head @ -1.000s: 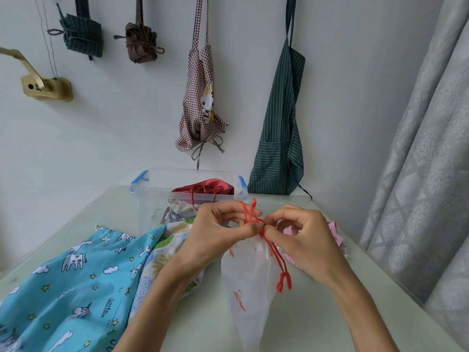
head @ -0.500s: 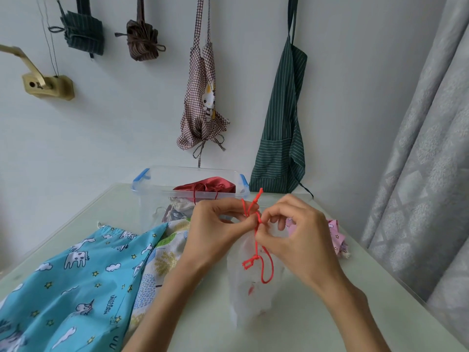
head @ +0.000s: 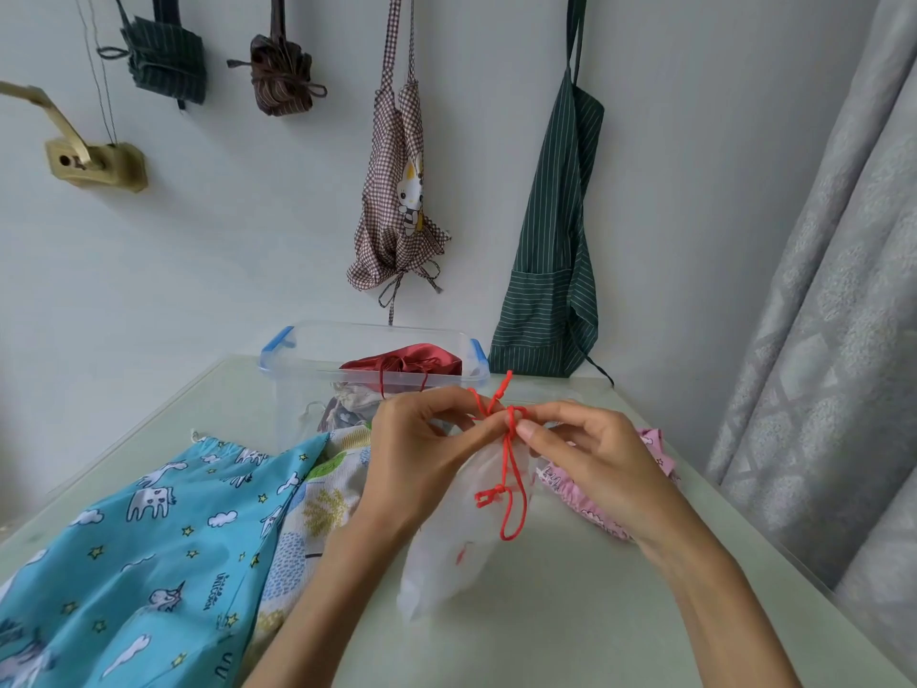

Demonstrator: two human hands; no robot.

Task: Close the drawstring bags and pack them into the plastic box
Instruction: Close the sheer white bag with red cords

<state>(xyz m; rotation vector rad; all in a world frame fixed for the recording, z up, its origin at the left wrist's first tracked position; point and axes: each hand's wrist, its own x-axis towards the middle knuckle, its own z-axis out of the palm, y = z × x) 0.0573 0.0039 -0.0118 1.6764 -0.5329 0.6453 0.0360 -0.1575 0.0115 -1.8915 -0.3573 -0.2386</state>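
A small white drawstring bag hangs above the table between my hands, its neck gathered by a red cord. My left hand pinches the cord and the bag's neck from the left. My right hand pinches the cord at the knot from the right. One cord end sticks up above the knot and a loop dangles down over the bag. The clear plastic box with blue clips stands at the table's far edge. It holds a red bag and a pale bag beneath it.
A large blue unicorn-print bag lies at the left with a tree-print bag beside it. A pink bag lies behind my right hand. Aprons and pouches hang on the wall behind; a grey curtain stands to the right.
The bag has been lifted slightly and the dangling loop has shortened. My hands have drawn closer together at the knot, and the red cord now sits wrapped tighter round the neck.
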